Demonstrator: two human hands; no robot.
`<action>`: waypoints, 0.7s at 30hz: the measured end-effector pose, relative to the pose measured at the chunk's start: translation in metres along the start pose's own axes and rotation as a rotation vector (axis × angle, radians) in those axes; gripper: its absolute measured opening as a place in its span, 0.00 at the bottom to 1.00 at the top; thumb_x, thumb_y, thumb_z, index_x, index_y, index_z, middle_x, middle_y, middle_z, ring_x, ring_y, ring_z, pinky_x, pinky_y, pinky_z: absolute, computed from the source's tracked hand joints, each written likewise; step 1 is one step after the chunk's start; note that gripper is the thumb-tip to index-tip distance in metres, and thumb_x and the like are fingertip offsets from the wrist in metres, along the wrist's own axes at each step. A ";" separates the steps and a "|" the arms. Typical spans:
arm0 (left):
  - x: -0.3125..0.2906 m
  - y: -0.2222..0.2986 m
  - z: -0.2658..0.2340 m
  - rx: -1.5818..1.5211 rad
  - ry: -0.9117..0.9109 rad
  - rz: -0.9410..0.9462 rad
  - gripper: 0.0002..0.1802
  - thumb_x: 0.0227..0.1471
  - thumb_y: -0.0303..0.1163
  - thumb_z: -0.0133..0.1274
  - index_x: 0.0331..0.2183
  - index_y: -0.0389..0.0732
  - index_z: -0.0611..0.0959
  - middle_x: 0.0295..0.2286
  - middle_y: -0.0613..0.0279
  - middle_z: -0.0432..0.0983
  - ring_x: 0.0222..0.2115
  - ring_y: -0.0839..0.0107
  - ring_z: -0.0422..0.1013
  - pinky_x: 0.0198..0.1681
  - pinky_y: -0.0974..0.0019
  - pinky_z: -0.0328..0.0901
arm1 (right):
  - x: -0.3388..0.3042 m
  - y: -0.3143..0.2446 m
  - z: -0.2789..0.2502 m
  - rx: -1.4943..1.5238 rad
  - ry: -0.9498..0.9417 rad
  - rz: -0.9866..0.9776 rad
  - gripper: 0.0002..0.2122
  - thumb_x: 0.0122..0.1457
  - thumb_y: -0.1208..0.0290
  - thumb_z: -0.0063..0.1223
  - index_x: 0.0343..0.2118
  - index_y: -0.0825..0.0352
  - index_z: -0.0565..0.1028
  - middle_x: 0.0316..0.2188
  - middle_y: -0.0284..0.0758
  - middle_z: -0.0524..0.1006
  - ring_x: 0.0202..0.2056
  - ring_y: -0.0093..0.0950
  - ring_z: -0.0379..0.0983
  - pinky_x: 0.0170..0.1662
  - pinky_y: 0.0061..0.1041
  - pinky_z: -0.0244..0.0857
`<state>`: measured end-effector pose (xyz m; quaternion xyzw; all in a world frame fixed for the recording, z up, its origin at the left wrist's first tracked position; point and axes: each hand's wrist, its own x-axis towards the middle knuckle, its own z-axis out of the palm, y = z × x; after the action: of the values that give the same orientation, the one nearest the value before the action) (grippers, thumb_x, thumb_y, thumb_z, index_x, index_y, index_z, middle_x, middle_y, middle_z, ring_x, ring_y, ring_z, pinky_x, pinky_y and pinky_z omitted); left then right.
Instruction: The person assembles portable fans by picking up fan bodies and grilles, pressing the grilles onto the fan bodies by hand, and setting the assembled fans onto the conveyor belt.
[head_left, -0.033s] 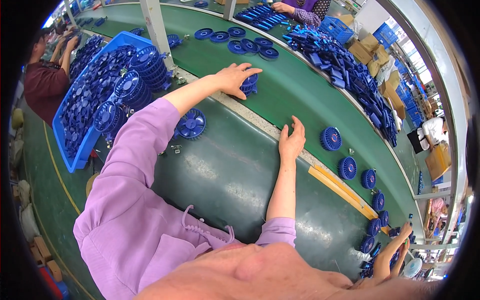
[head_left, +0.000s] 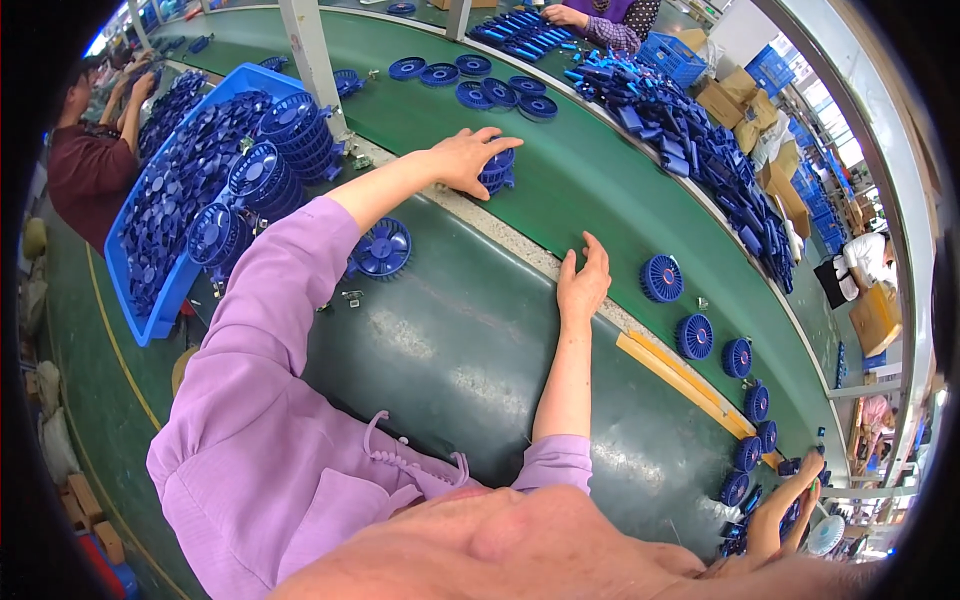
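Observation:
Out over the green conveyor belt (head_left: 590,200), my left hand (head_left: 468,162) curls its thumb and fingers around a blue round fan housing (head_left: 498,172); the hand covers part of it. My right hand (head_left: 584,284) is at the belt's near edge, fingers extended and nothing in it. On the table in front of me, beneath my left forearm, lies another blue fan housing (head_left: 382,247) with radial spokes. Close to it sits a small circuit board (head_left: 352,298). Right of my right hand, a blue slotted fan housing (head_left: 661,277) rests on the belt.
A blue bin (head_left: 150,325) of small blue parts stands left, beside stacked fan housings (head_left: 262,175). Several blue rings (head_left: 471,65) lie on the far belt. Beyond it are piled blue parts (head_left: 690,150). A metal post (head_left: 312,65) rises at left. A co-worker's hands (head_left: 790,500) are at lower right.

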<state>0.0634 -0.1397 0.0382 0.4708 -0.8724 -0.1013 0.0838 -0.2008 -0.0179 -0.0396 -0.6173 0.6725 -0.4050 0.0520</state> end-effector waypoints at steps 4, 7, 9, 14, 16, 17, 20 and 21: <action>0.001 0.006 0.004 -0.005 0.042 0.026 0.58 0.29 0.38 0.67 0.61 0.61 0.55 0.59 0.48 0.53 0.50 0.42 0.63 0.54 0.52 0.62 | 0.000 0.000 -0.001 -0.053 -0.023 -0.006 0.19 0.54 0.72 0.54 0.50 0.62 0.70 0.49 0.38 0.72 0.51 0.37 0.67 0.53 0.37 0.58; 0.002 0.011 0.006 -0.004 0.064 0.067 0.57 0.29 0.37 0.65 0.61 0.61 0.56 0.57 0.48 0.56 0.48 0.43 0.65 0.53 0.53 0.63 | 0.001 0.001 0.000 -0.064 -0.026 -0.004 0.20 0.53 0.72 0.54 0.51 0.62 0.70 0.49 0.38 0.72 0.51 0.37 0.67 0.53 0.37 0.57; 0.001 0.010 0.007 -0.043 0.096 0.081 0.56 0.28 0.37 0.65 0.61 0.61 0.56 0.56 0.49 0.57 0.47 0.44 0.65 0.53 0.53 0.63 | 0.001 0.002 -0.001 -0.063 -0.022 -0.001 0.20 0.53 0.72 0.54 0.51 0.62 0.70 0.48 0.38 0.73 0.51 0.37 0.67 0.53 0.38 0.57; -0.008 0.002 0.008 -0.123 0.204 0.107 0.56 0.29 0.38 0.64 0.61 0.59 0.57 0.53 0.49 0.60 0.47 0.46 0.65 0.53 0.53 0.62 | 0.000 0.003 0.000 -0.046 -0.002 -0.007 0.20 0.54 0.72 0.54 0.51 0.62 0.70 0.48 0.38 0.73 0.51 0.37 0.67 0.53 0.37 0.58; -0.015 -0.003 0.001 -0.178 0.272 0.148 0.56 0.29 0.38 0.64 0.61 0.56 0.57 0.53 0.48 0.61 0.48 0.48 0.65 0.54 0.54 0.62 | 0.000 0.003 0.000 -0.033 -0.007 -0.001 0.20 0.54 0.72 0.54 0.51 0.62 0.70 0.48 0.38 0.73 0.51 0.37 0.67 0.53 0.37 0.58; -0.021 -0.005 -0.004 -0.171 0.261 0.123 0.56 0.29 0.39 0.64 0.61 0.53 0.57 0.52 0.48 0.61 0.49 0.49 0.65 0.54 0.54 0.61 | 0.000 0.003 0.000 -0.023 -0.010 0.004 0.19 0.54 0.72 0.54 0.51 0.62 0.70 0.48 0.38 0.73 0.51 0.37 0.67 0.53 0.37 0.58; -0.051 -0.011 -0.031 -0.144 0.305 0.110 0.56 0.29 0.38 0.64 0.61 0.53 0.57 0.52 0.46 0.61 0.49 0.47 0.65 0.54 0.54 0.62 | 0.001 0.004 0.000 -0.005 0.021 0.000 0.19 0.54 0.72 0.53 0.51 0.60 0.70 0.47 0.38 0.73 0.49 0.37 0.68 0.52 0.37 0.58; -0.063 -0.012 -0.041 -0.121 0.315 0.104 0.55 0.28 0.36 0.65 0.61 0.54 0.58 0.53 0.47 0.61 0.48 0.46 0.65 0.53 0.54 0.62 | 0.002 0.006 -0.001 -0.009 0.029 -0.006 0.19 0.54 0.72 0.53 0.51 0.60 0.70 0.46 0.38 0.74 0.49 0.36 0.69 0.52 0.37 0.58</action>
<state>0.1169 -0.0969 0.0713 0.4290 -0.8641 -0.0743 0.2526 -0.2064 -0.0196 -0.0424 -0.6136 0.6732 -0.4109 0.0383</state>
